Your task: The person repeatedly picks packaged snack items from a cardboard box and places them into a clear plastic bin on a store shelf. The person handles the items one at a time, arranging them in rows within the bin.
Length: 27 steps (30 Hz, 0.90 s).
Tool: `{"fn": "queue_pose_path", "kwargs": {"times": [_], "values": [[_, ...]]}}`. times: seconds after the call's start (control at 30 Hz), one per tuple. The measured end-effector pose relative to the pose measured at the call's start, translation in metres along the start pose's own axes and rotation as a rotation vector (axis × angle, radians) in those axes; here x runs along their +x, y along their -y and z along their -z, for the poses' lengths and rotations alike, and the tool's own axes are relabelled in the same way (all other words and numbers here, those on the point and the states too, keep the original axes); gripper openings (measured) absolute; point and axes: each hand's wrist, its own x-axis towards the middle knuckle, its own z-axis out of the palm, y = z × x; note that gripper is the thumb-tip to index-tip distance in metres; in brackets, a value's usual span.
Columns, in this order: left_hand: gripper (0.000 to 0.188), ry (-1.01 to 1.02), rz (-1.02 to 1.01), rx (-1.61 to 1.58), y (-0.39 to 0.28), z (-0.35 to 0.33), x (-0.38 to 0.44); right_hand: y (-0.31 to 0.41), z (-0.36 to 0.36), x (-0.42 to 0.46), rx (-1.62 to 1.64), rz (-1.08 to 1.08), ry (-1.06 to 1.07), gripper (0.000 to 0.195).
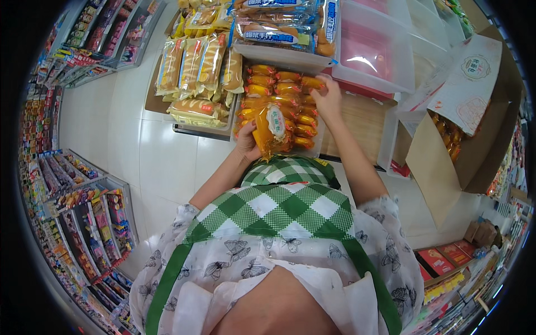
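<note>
My left hand point(248, 143) grips an orange-wrapped bread packet point(274, 125) with a white oval label. The packet hangs over the near part of a clear plastic bin point(319, 144), hiding some of what lies below. Rows of small orange-wrapped bread packets point(305, 130) fill this bin. At its far right corner, my right hand point(328, 99) has thumb and fingers around one small orange packet point(312, 83), which rests against the others in its row.
Left stands a bin of cream-wrapped bread point(194, 109); beyond are blue-wrapped twists point(272, 33). A translucent bin point(372, 71) with a pink bottom sits right of these. An open cardboard carton point(481, 163) holding more orange packets stands far right. Snack shelves point(90, 226) line the left.
</note>
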Motion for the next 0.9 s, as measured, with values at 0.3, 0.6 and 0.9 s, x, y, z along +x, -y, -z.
{"fn": "queue_pose_path", "kwargs": {"times": [0.3,0.6,0.9], "values": [[0.049,-0.413,0.151,0.399,0.013,0.007,0.031,0.012,0.008,-0.076,0.760,-0.174,0.441,0.043],[0.034,-0.521,0.151,0.385,0.013,0.007,0.033,-0.026,0.008,0.008,-0.678,0.356,-0.013,0.038],[0.038,-0.562,0.106,0.376,0.014,0.007,0.023,-0.076,-0.031,0.035,-0.539,0.707,0.057,0.043]]}}
